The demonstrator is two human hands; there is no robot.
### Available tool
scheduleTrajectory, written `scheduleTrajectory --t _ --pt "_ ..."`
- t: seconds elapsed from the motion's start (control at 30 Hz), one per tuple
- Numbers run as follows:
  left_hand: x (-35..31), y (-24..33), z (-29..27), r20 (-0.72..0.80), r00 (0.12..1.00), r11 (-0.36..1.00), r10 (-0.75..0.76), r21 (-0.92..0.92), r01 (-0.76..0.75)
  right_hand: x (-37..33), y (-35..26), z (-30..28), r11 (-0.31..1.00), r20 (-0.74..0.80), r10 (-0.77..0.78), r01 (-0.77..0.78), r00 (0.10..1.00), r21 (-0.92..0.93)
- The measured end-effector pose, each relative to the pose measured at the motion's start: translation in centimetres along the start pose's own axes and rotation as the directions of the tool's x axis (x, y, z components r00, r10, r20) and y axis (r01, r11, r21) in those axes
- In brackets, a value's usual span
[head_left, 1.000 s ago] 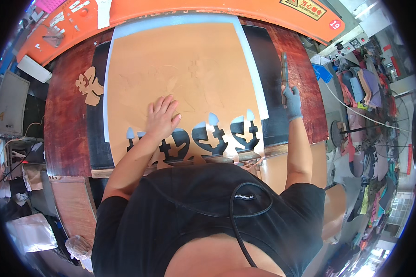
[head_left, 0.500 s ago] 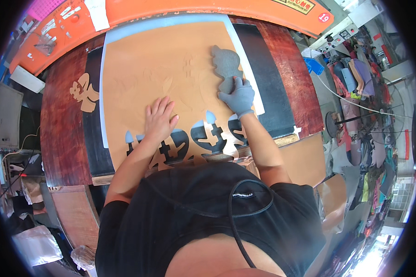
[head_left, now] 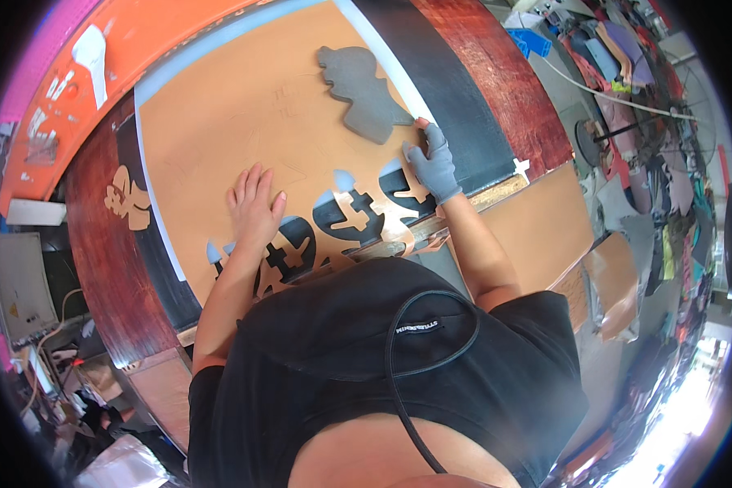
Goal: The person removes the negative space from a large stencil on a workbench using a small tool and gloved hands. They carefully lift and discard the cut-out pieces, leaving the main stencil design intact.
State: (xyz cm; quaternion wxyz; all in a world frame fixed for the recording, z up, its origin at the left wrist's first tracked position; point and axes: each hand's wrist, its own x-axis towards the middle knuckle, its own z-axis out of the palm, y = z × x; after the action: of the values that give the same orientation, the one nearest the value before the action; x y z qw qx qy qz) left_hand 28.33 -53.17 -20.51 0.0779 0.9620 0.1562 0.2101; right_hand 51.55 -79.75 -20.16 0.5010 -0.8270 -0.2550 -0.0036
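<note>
A tan sheet of leather-like material [head_left: 195, 154] lies on a white board [head_left: 163, 252]. My bare left hand [head_left: 254, 203] rests flat on it, fingers stretched out, holding nothing. Towards the right of the sheet lies a flat grey cutting die [head_left: 354, 85] with a wavy outline. My right hand [head_left: 435, 167], in a grey glove with bare fingertips, is at the die's lower right tip. Its forefinger appears to touch that tip, with the thumb held apart. Cut-out openings [head_left: 358, 215] run along the sheet's near edge, leaving thin strips between them.
An orange machine beam [head_left: 49, 106] crosses the far left. A cut tan piece [head_left: 128, 199] lies on the left of the red-brown table [head_left: 98, 276]. Another tan sheet [head_left: 537, 224] is at the right, below a wooden edge strip. A blue object [head_left: 529, 41] stands beyond the table.
The die has turned, its narrow end now pointing to the lower right. My right hand has loosened from its lower part and shifted to its tip. The whole view has swung round.
</note>
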Motion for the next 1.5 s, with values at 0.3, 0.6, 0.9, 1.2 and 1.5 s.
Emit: scheduleTrajectory --t 0.3,0.6,0.9,1.2,1.5 --pt "3.0 0.2 -1.0 0.149 0.989 0.995 -0.022 -0.094 0.037 1.1 -2.3 0.4 0.961 0.022 -0.247 0.248 0.969 -0.121" --pt "5.3 5.3 1.6 0.265 0.951 0.98 0.158 0.072 -0.183 3.1 -4.7 3.5 0.882 0.058 -0.171 0.179 0.984 -0.435" --pt "5.2 5.0 1.2 0.172 0.963 0.977 0.208 -0.002 -0.211 2.3 -4.5 3.0 0.896 0.034 -0.201 0.198 0.979 -0.398" --pt "5.3 4.8 1.6 0.099 0.969 0.974 0.226 -0.012 -0.226 2.4 -4.0 2.4 0.908 0.115 -0.2 0.228 0.973 -0.352" --pt "5.5 4.8 1.7 0.203 0.957 0.978 0.206 0.003 -0.211 -3.3 -1.8 -4.1 0.963 -0.149 0.251 -0.231 0.956 0.141"
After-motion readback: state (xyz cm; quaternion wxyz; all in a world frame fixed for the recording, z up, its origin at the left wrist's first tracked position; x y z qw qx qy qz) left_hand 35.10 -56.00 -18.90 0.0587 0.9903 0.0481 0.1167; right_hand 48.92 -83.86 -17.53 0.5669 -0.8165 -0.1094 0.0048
